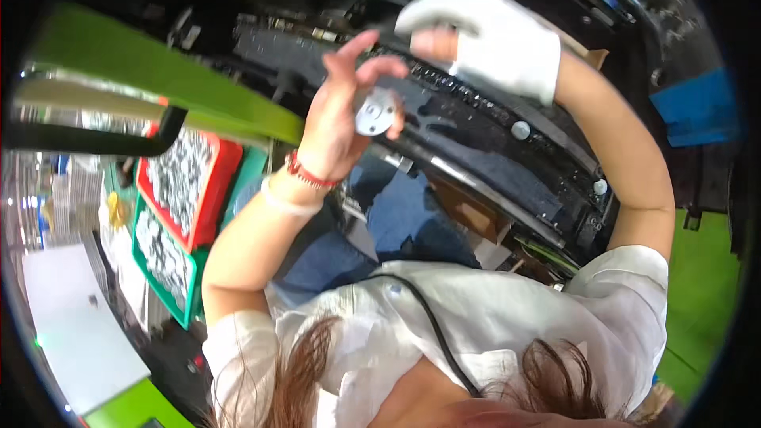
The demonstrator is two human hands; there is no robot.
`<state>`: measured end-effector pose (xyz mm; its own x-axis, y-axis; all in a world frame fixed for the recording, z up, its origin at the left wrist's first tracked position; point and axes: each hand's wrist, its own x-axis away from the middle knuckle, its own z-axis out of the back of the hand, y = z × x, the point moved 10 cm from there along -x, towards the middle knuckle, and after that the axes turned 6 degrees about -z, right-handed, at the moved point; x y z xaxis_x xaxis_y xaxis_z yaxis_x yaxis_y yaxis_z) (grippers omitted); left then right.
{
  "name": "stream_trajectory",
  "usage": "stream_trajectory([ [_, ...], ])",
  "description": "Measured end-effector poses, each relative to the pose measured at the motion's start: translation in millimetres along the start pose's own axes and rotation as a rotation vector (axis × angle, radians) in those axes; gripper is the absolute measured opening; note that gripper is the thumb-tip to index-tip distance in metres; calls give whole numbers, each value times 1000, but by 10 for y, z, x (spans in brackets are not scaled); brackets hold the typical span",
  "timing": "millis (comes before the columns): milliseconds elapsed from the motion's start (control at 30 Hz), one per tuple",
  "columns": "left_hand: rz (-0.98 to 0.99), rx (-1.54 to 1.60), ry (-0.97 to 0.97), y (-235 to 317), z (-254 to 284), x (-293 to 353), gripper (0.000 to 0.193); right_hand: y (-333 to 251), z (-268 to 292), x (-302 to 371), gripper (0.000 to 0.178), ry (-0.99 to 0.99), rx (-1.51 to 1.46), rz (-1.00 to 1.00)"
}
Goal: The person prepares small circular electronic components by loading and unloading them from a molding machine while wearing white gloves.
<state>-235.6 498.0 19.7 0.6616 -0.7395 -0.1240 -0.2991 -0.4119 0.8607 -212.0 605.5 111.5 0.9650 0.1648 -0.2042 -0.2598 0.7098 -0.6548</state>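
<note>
Over the dark bench (pixel 483 150), the left hand (pixel 337 115) grasps a disc (pixel 374 113) near its palm, one fingertip (pixel 398 124) at the right edge, other fingers lifted clear, while the gloved right hand (pixel 503 43) curls, around what I cannot tell.

Beside one red tray (pixel 223 190) — one green tray (pixel 191 293); to the red tray's right, two hands, left hand (pixel 331 115) and right hand (pixel 507 43), one metal disc (pixel 375 112) — and two small round pieces (pixel 521 130).
</note>
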Motion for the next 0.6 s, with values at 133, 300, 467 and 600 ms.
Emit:
stream_trajectory([
  [133,-1,-74,15,-21,41,42,85,-229,-541,71,24,-120,94,131],
  [300,5,28,90,-6,91,71,75,-33,-475,-4,22,-58,-269,-7],
  [467,81,155,25,-43,69,75,49,-323,-110,68,18,272,181,323],
  [600,33,199,110,14,102,66,24,-490,-108,241,26,376,355,585],
])
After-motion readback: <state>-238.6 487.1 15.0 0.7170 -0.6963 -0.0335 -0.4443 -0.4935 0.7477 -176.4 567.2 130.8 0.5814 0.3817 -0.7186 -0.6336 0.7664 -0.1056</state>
